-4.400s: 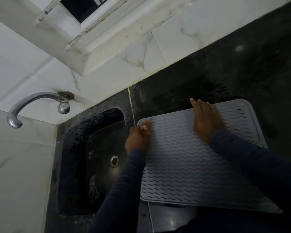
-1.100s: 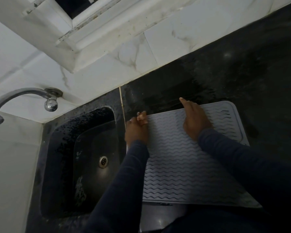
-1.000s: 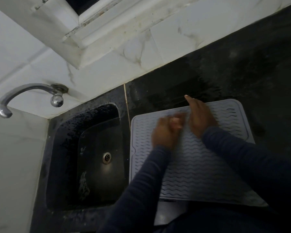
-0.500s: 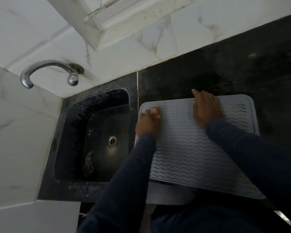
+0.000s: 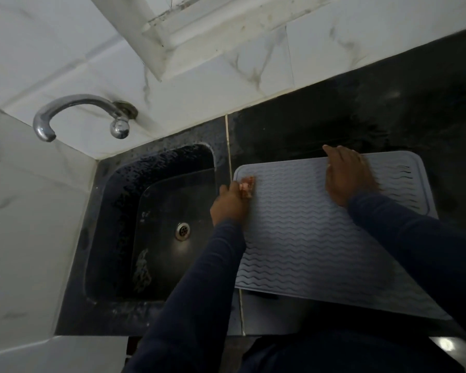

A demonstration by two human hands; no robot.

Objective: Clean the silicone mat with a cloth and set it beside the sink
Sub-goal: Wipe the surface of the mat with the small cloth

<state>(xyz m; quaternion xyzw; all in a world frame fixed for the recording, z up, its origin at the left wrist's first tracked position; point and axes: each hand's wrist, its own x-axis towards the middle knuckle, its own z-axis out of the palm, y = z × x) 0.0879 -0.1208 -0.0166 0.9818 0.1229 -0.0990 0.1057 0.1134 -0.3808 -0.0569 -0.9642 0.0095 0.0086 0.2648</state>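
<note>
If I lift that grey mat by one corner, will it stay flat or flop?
Probably flop: the mat is a thin ribbed sheet lying flat on the counter. The right hand pressing it while the left hand wipes suggests it slides. Likely light.

Counter (image 5: pixel 388 109) behind mat (image 5: pixel 307 232) clear; tap (image 5: pixel 73 111) overhangs sink (image 5: pixel 156 168) far-left, basin open w/ nothing inside
</note>
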